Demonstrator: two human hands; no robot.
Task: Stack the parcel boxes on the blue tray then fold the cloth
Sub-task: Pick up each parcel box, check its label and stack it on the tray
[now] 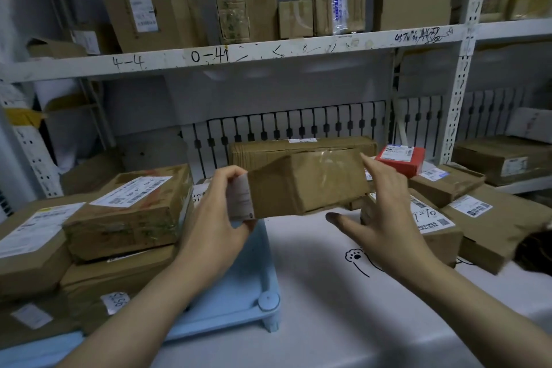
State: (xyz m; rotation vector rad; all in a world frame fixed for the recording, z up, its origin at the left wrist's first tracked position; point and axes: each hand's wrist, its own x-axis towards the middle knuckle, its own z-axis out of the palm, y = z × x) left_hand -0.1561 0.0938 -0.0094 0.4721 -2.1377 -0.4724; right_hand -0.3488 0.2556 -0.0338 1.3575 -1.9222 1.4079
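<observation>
While the left hand [222, 212] pinches the box [304, 185] by its left end, its long axis runs left-right. The tray [239, 287] lies near-left below; the right hand [385, 206] is spread, just beside the box's right end.

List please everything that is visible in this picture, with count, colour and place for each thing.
held parcel box: one, brown, in the air at the centre, above the tray's far edge
blue tray: one, light blue, lower left on the cloth
boxes on the tray: several, brown with white labels, stacked at the left
cloth: one, white with a paw drawing, covering the surface
boxes on the cloth: several, brown, labelled, at the right
red box: one, red, behind the right pile
long box: one, brown, behind the held box
upper shelf boxes: several, brown, top row
left hand: one, grips the held box's left end
right hand: one, fingers spread, at the box's right end
</observation>
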